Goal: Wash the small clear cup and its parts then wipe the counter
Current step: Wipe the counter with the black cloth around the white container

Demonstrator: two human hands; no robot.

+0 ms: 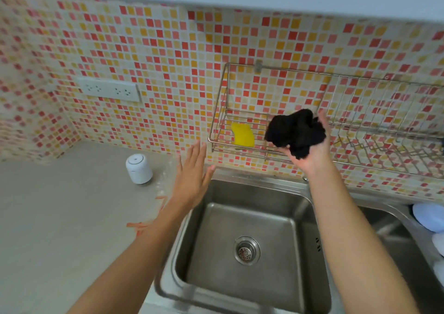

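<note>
In the head view, the right hand (310,150) is raised in front of the wire rack (242,145) on the tiled wall and grasps a crumpled black cloth (295,131), which sits bunched in the palm. The left hand (192,172) is released, with flat fingers spread, and holds nothing; it hangs above the border between the desk (60,217) and the sink (240,229). A yellow sponge (242,134) lies in the rack, just beside the cloth.

The small clear cup cannot be made out with certainty. There is a faint, glassy shape on the desk between the white container (139,169) and the left hand, but it is too blurred to name. The basin is bare and looks dry, so the step in hand seems to be the wiping.

Several things could go wrong. The cloth is held loosely as a ball, so part of it may slip and fall into the sink. Orange scraps (137,226) lie on the desk near the sink edge; a careless wipe could push them to the floor or smear them. If a clear part does stand near the white container, a wide sweep may knock it over, because it is hard to see.
</note>
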